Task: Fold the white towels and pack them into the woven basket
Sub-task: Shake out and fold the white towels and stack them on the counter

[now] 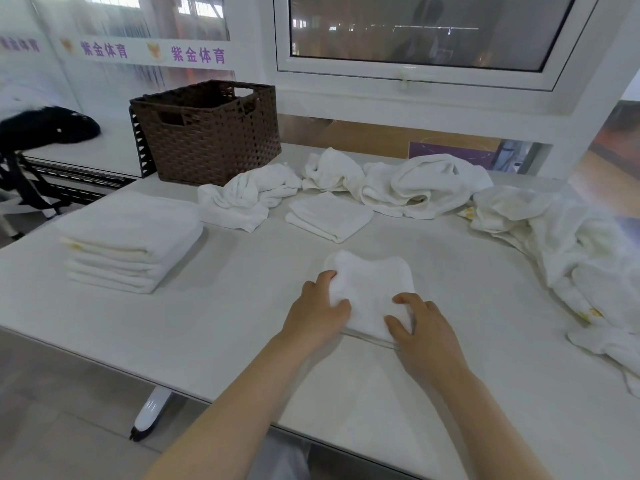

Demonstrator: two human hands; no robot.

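A small towel [372, 292] lay on the table [207, 313], gripped at its near corners by the left hand [320, 311] and right hand [424, 329]. Folded stacks, crumpled towels [415, 188] and the basket [207, 133] stood beyond.

Sports-venue back room: branded glass partition [138, 50], white worktable [242, 306].

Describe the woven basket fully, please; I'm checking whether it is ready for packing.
The woven basket is dark brown, rectangular, of plastic-looking wicker weave with cut-out handle slots near its rim. It stands upright at the table's far left edge, open-topped; no towels show over its rim, though its floor is hidden. A crumpled white towel lies against its front base. Neither hand touches it.
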